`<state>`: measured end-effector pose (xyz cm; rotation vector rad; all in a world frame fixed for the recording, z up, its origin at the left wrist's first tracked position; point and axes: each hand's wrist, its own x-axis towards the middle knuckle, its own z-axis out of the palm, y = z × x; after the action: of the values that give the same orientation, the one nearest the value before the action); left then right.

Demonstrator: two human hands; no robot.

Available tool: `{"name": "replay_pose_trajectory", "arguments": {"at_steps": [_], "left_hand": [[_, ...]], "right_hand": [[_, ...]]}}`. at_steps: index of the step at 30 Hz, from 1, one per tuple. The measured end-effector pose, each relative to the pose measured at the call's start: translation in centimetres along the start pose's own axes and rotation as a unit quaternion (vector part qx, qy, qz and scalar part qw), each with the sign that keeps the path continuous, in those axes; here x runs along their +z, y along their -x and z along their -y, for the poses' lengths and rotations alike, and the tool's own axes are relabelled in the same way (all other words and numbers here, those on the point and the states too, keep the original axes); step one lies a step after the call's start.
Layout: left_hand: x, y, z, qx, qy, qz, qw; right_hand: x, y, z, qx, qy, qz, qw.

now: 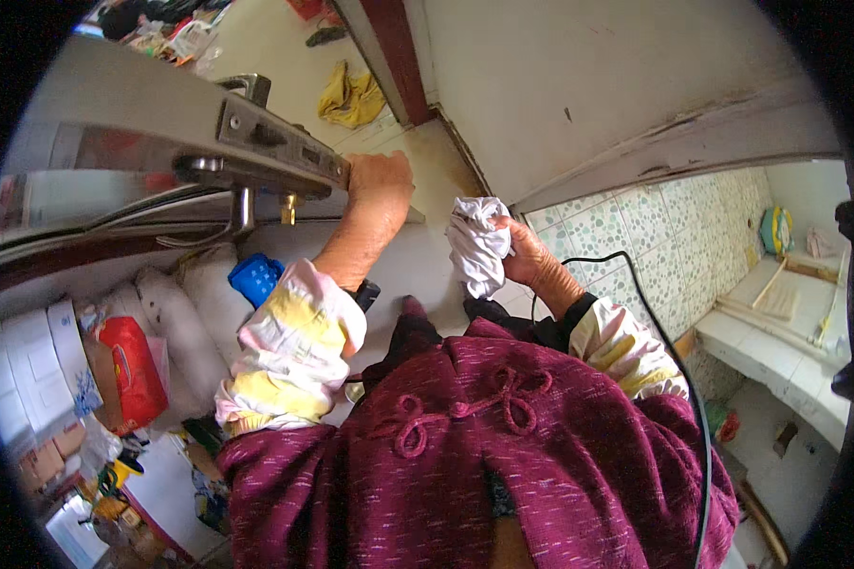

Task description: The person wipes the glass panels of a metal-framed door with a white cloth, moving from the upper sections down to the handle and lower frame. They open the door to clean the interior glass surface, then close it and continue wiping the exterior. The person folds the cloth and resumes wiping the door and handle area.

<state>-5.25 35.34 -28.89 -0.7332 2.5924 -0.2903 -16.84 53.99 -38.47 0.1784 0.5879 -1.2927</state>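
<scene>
My left hand (382, 183) is curled over the free edge of a door (142, 89), beside the end of its metal lock plate (279, 142). Its fingertips are hidden. A lever handle (242, 210) and a brass key cylinder (289, 210) jut from the near face of the door. Bunched in my right hand (530, 257) is a white cloth (477, 245), held in front of my body at the right of the doorway. The cloth hangs down in folds.
A yellow cloth (350, 98) lies on the floor past the door. A black cable (637, 284) loops by my right arm. Stuffed white bags (185, 341), a red package (134, 373) and a blue bag (256, 279) fill the left side. A tiled ledge (768, 355) stands at right.
</scene>
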Motion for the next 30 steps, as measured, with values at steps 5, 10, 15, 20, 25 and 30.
{"name": "replay_pose_trajectory", "arguments": {"at_steps": [5, 10, 15, 20, 25, 30], "left_hand": [[3.9, 6.1, -1.1, 0.028, -0.069, -0.140, 0.987], [8.9, 13.9, -4.6, 0.160, 0.233, -0.119, 0.952], [13.3, 21.8, -8.2, -0.065, 0.357, 0.017, 0.932], [11.1, 24.6, -11.5, -0.414, 0.623, 0.154, 0.646], [12.9, 26.3, -16.2, -0.532, 0.714, -0.108, 0.442], [19.0, 28.7, -20.5, -0.708, 0.668, -0.175, 0.149]], "right_hand": [[-0.3, 0.1, -0.4, 0.008, 0.005, 0.036, 0.999], [-1.8, -1.3, -0.8, 0.058, 0.002, 0.011, 0.998], [-3.5, -1.8, -0.3, 0.047, 0.035, 0.022, 0.998], [-2.4, -1.8, 2.5, 0.074, 0.168, -0.027, 0.983], [-1.4, -2.6, 4.0, 0.091, 0.196, -0.059, 0.975], [-3.1, -4.2, 3.6, 0.162, 0.157, -0.052, 0.973]]}}
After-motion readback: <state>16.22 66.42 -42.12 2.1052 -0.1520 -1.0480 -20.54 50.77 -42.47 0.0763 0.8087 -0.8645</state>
